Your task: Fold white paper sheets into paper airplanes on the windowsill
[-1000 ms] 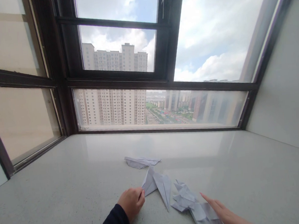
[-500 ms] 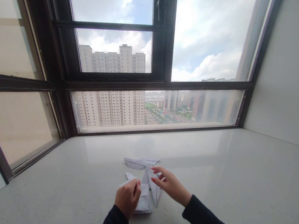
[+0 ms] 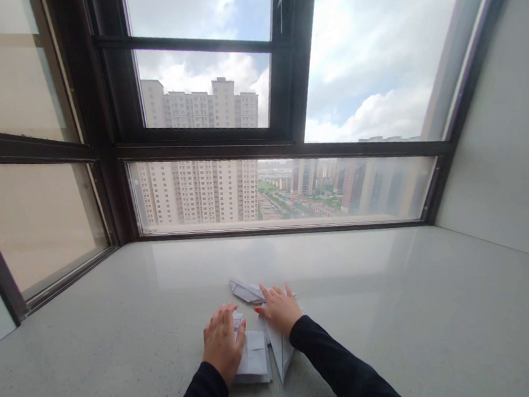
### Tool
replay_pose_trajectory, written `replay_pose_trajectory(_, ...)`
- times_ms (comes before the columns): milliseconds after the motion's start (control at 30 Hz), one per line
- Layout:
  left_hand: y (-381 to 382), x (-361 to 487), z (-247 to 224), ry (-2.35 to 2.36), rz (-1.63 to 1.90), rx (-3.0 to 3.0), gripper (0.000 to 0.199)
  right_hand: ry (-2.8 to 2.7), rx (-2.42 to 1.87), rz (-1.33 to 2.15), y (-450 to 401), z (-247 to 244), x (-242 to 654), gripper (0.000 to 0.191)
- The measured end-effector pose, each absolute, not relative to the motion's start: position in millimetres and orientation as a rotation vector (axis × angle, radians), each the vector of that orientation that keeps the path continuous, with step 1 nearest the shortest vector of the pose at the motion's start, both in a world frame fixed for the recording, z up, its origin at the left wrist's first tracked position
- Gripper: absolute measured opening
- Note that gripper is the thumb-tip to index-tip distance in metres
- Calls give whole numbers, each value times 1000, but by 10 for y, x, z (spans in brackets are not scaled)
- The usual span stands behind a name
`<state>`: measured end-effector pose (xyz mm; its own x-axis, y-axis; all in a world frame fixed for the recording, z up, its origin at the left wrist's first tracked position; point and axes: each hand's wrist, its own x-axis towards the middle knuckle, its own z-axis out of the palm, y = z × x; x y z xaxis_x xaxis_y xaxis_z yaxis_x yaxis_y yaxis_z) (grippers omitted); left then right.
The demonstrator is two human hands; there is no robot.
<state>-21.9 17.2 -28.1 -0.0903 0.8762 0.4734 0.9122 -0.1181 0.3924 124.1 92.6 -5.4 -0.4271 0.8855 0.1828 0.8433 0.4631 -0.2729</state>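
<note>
Several folded white papers lie on the pale speckled sill. A square folded paper [image 3: 254, 361] is nearest me, with my left hand [image 3: 224, 341] at its left side, fingers spread over a smaller folded piece. A pointed folded paper [image 3: 280, 353] lies just right of the square one. Behind them, a long folded paper [image 3: 245, 290] is partly covered by my right hand [image 3: 278, 308], whose fingers are spread over the papers. Whether the fingertips press on the paper is hard to tell.
The speckled sill [image 3: 120, 347] reaches to a dark window frame [image 3: 286, 229] at the back. A white wall [image 3: 502, 159] stands on the right. High-rise buildings show through the glass.
My right hand has moved left and forward onto the papers. My left hand has opened from a closed shape. The back and pointed papers have shifted slightly right.
</note>
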Motion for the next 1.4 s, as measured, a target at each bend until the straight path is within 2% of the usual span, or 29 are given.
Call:
replay_pose_trajectory(133, 213, -223, -338, -2163, -989, -2083, 37, -2440, -1463, 67, 758, 70, 1060, 41)
replay_pose_trajectory(333, 259, -248, -420, -2096, -1121, -2173, 42, -2460, -1354, 252, 764, -1, 921, 52)
replay_pose_trajectory(500, 290, -236, -457, -1923, -1263, -2221, 46, -2388, -1193, 437, 759, 0, 965, 43)
replay_pose_trajectory(667, 243, -245, -382, -1941, -1132, -2152, 42, -2251, -1232, 449, 669, 237, 1350, 38)
replay_pose_trajectory(700, 233, -249, -368, -1966, -1092, -2126, 41, -2315, -1222, 473, 623, 269, 1471, 43)
replay_pose_trajectory(833, 206, -243, -368, -1994, -963, -2094, 41, -2689, -1128, 668, 404, 236, 1899, 94)
replay_pose_trajectory(900, 198, -229, -382, -1973, -902, -2102, 42, -2746, -1217, 668, 341, 144, 1992, 106)
replay_pose_trajectory(967, 190, -224, -381, -1908, -857, -2095, 41, -2700, -1351, 620, 339, 47, 1992, 111)
replay_pose_trajectory(1067, 180, -245, -331, -1779, -841, -2069, 39, -2532, -1477, 504, 410, -42, 1904, 106)
replay_pose_trajectory(1233, 136, -236, -153, -1713, -949, -2105, 32, -2314, -1479, 320, 537, -44, 1822, 76)
replay_pose_trajectory(1400, -37, -48, -12, -1258, -859, -2702, 22, -2271, -1320, 425, 678, -30, 1757, 48)
